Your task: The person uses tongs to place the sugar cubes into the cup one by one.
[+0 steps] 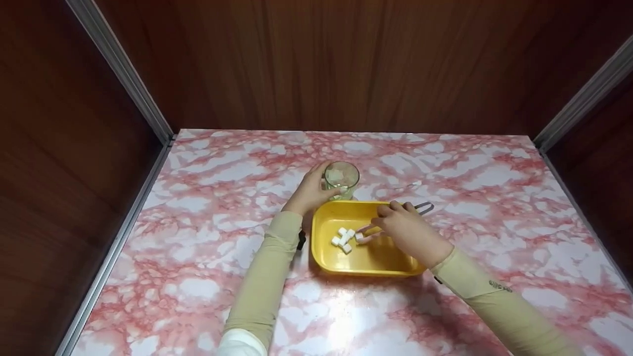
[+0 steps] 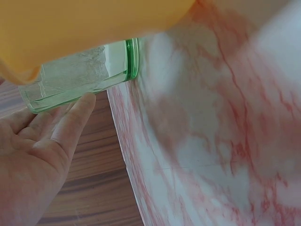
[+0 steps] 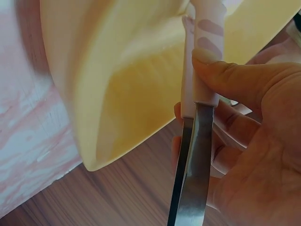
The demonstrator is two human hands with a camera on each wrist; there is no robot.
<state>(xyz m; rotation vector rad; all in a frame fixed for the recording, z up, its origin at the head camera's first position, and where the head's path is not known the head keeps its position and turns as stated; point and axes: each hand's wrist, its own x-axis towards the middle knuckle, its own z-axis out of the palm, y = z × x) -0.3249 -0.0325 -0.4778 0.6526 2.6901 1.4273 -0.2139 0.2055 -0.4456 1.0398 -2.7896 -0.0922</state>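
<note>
My left hand (image 1: 310, 192) holds a clear greenish drinking glass (image 1: 348, 179) upright at the far side of a yellow plastic tub (image 1: 368, 272). In the left wrist view, the fingers lie along the side of the glass (image 2: 84, 75). My right hand (image 1: 411, 233) reaches over the tub's right part and pinches metal tongs (image 1: 425, 207) with pink-covered arms. The right wrist view has the thumb pressing the pink part, with the bent metal end of the tongs (image 3: 197, 165) below it. At the tong tips is one white cube (image 1: 359, 237), beside several more white cubes (image 1: 343, 240) on the tub floor.
The table (image 1: 207, 247) has a red-and-white marbled top. Dark wood-grain panels (image 1: 336, 64) rise at the back and both sides, with metal strips (image 1: 133, 84) along the corners. Behind the tongs, a small white mark (image 1: 417, 183) shows on the tabletop.
</note>
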